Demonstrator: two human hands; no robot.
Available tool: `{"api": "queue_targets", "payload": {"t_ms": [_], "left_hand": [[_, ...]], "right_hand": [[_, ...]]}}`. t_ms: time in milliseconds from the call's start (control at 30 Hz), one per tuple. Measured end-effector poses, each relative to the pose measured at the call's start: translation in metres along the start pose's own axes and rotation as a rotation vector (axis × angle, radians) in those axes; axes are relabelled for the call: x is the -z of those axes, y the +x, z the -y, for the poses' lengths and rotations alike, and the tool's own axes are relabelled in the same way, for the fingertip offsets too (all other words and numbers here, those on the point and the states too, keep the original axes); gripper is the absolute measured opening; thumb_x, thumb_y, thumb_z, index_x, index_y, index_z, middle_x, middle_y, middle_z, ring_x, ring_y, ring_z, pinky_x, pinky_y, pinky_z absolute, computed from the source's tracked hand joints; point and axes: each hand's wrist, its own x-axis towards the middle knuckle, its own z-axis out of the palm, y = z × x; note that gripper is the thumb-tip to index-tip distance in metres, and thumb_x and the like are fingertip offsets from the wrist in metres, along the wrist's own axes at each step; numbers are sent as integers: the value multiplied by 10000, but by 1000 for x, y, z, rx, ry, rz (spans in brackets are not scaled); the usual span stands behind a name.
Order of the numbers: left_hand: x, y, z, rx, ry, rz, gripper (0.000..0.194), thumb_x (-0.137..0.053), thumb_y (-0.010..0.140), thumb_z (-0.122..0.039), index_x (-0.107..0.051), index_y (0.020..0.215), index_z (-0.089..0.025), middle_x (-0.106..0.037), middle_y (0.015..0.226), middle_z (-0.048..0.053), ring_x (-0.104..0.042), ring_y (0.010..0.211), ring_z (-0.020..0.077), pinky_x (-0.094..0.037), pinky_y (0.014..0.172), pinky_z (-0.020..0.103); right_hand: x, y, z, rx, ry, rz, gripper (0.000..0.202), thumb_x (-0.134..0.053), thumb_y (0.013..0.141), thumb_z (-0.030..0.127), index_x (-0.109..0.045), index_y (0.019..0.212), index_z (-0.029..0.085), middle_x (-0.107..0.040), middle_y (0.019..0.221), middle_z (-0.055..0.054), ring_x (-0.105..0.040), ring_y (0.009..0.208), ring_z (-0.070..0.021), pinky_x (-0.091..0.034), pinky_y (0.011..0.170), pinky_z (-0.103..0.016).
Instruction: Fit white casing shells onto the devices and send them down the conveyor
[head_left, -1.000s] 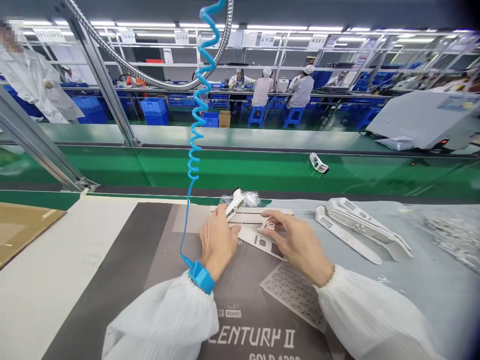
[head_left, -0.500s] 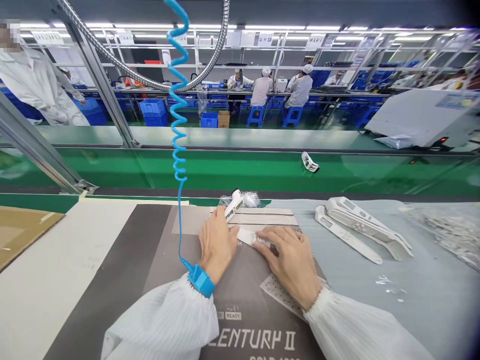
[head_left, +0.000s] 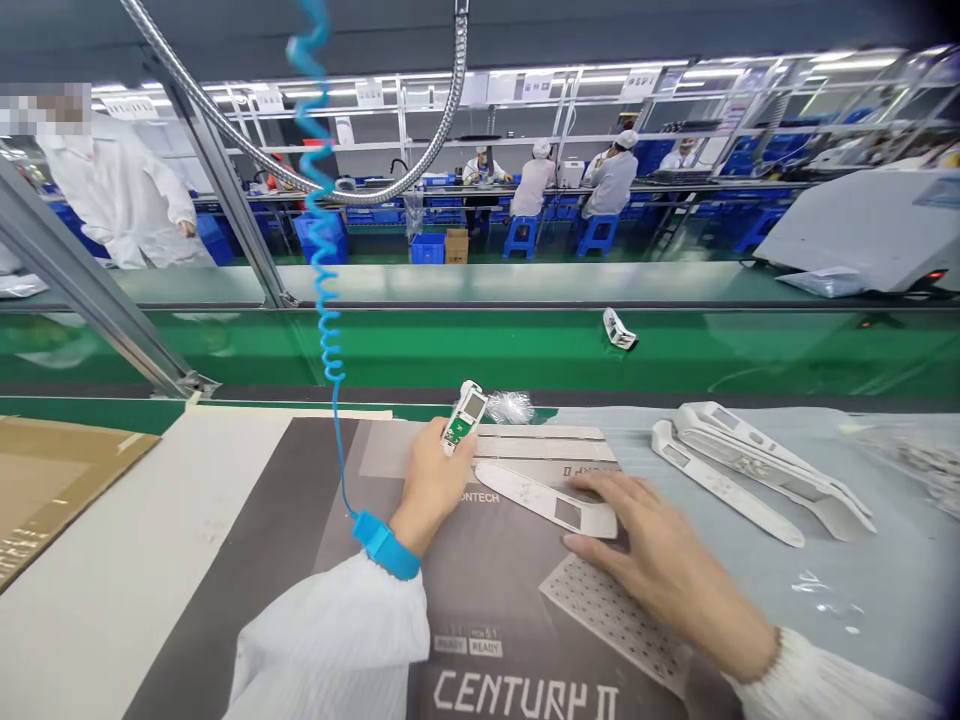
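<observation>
My left hand [head_left: 435, 475], with a blue strap around its wrist, is closed on a white handheld device [head_left: 465, 415]. A small grey screen and a green circuit board show on the device. A long white plastic shell half [head_left: 536, 497] with a rectangular window lies face up on the dark printed box board [head_left: 480, 570]. Around the window end of this shell, my right hand [head_left: 652, 555] is open, thumb and fingers apart, slightly blurred. Whether its fingertips touch the shell I cannot tell.
More white shell halves [head_left: 750, 465] lie to the right, near a clear bag of small parts [head_left: 911, 460]. Crumpled clear plastic [head_left: 510, 406] sits behind the device. A blue coiled cord [head_left: 324, 270] hangs at left. Another white device [head_left: 619, 328] lies on the green belt [head_left: 465, 345].
My right hand has moved right and toward me, its fingers now apart. More of the shell half shows. The device in my left hand has turned, exposing its screen and green board.
</observation>
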Motion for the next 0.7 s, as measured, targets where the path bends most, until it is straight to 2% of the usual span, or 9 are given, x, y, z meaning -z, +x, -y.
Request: {"api": "queue_targets", "payload": {"t_ms": [100, 200, 267, 333, 433, 567, 633, 700], "left_hand": [[7, 8, 1, 36, -271, 58, 255, -555, 886, -409, -585, 843, -159, -644, 795, 39, -509, 555, 110, -400, 557, 232], [11, 8, -2, -70, -309, 23, 396, -447, 937, -513, -640, 978, -170, -682, 866, 49, -549, 606, 128, -454, 607, 252], [12, 3, -4, -212, -219, 5, 380, -428, 960, -475, -652, 1110, -208, -705, 996, 56, -622, 811, 175, -490, 766, 295], [12, -2, -4, -374, -55, 31, 317, -504, 946, -394, -650, 1178, -236, -691, 1148, 57, -602, 1047, 217, -445, 954, 352], [7, -6, 1, -512, 184, 123, 303, -629, 884, -297, -657, 1179, -232, -680, 1210, 56, -569, 1141, 244, -383, 1047, 410], [3, -2, 7, -517, 257, 169, 323, -667, 866, -292, -653, 1183, -230, -690, 1206, 38, -593, 1146, 222, -399, 1044, 382], [3, -1, 7, -497, 267, 163, 320, -646, 884, -335, -655, 1186, -231, -693, 1210, 33, -603, 1144, 213, -410, 1036, 363], [4, 0, 7, -506, 298, 139, 324, -616, 905, -363, -652, 1198, -231, -695, 1207, 33, -609, 1137, 210, -408, 1037, 363]], "right_hand": [[6, 14, -4, 8, 109, 59, 331, -589, 862, 424, -608, 1167, 294, -659, 1226, -45, -601, 1118, -294, -489, 904, -450], [3, 38, 8, 25, 180, 89, 327, -581, 850, 380, -579, 1166, 293, -678, 1193, -33, -658, 929, -260, -519, 812, -418], [-3, 54, 18, 64, 257, 98, 400, -597, 828, 364, -537, 1216, 289, -684, 1190, -35, -667, 829, -235, -526, 780, -401], [-11, 65, 24, 82, 346, 91, 461, -627, 801, 384, -518, 1230, 260, -708, 1132, -53, -676, 822, -241, -530, 777, -391], [-22, 74, 24, 8, 408, 36, 533, -675, 742, 482, -545, 1186, 218, -740, 966, -72, -689, 837, -294, -536, 759, -410], [-33, 75, 12, -47, 400, -28, 642, -704, 677, 583, -550, 1218, 272, -736, 1010, -83, -690, 908, -363, -543, 757, -458], [-40, 77, 2, -43, 372, -54, 558, -701, 692, 585, -574, 1165, 318, -737, 939, -84, -693, 880, -382, -539, 725, -478], [-51, 80, -10, -18, 387, -139, 465, -716, 709, 542, -599, 1118, 353, -726, 843, -91, -695, 811, -400, -522, 663, -499]]}}
